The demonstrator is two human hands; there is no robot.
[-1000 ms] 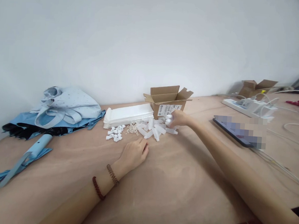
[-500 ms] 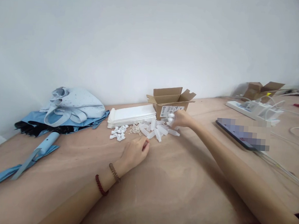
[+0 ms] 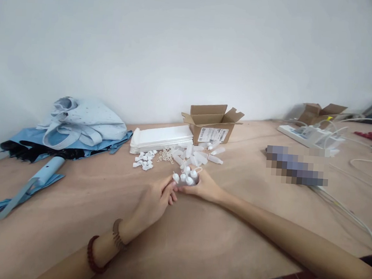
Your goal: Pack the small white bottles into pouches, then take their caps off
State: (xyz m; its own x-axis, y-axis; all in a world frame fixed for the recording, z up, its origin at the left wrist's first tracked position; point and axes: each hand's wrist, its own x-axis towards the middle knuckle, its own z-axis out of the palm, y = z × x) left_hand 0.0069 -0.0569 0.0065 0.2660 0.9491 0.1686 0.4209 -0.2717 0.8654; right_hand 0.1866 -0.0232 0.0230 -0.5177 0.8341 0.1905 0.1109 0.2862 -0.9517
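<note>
A bunch of small translucent plastic bottles with white caps is gathered in my right hand, whose fingers wrap round its right side. My left hand meets the bunch from the left, its fingers closed on the leftmost bottle. Just beyond lies a pile of loose translucent bottles. Left of that pile are small cream-coloured ring-like pieces and a heap of small white plastic pieces. Behind these rests a stack of flat white packets.
An open cardboard box with a label stands behind the bottles. Folded blue-and-white fabric and an umbrella handle lie at left. To the right are a blurred-out device, a power strip, cables and another open box.
My right hand has drawn back from beside the box towards me, bringing capped bottles. My left hand has shifted slightly nearer and now meets them.
</note>
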